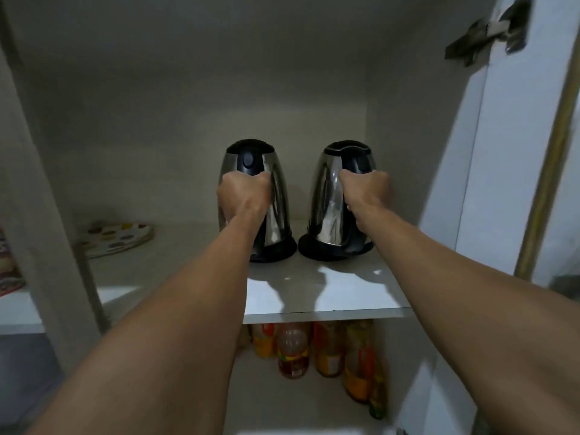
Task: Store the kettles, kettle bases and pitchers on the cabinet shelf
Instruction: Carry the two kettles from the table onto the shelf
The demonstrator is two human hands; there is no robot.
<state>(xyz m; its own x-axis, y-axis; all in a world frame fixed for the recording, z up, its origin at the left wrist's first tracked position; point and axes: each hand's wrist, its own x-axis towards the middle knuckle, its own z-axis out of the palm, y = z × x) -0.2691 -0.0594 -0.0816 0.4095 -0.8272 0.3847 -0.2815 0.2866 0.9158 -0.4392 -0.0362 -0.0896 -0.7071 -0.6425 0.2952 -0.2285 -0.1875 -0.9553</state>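
Kettles, two, standing side by side but not touching on the right half of a white cabinet shelf (314, 296), handles facing the camera.

Entry 1: left kettle (273, 196), polished steel body tapering upward, black lid and black handle. Standing upright on the left kettle base (279, 251), a round black plastic disc lying flat on the shelf. Being gripped by the left hand (243, 191), fingers curling tight round the handle just below the lid, back of the hand facing the camera, bare forearm reaching in from the lower left.

Entry 2: right kettle (326, 196), same polished steel body with black lid and handle. Sitting on the right kettle base (332, 251), a second round black disc lying just beside the first. Being gripped by the right hand (367, 189), fingers wrapping the handle below the lid, bare forearm reaching in from the lower right.

Entry 3: round plate with coloured dots (119, 237), lying flat at the left end of the same shelf, well apart from both kettles.

Entry 4: bottles with orange and yellow labels (293, 350), standing grouped on the lower shelf directly beneath the kettles.

Entry 5: white cabinet door (464, 183), standing open at the right, carrying a blurred metal hinge (489, 32) near the top.
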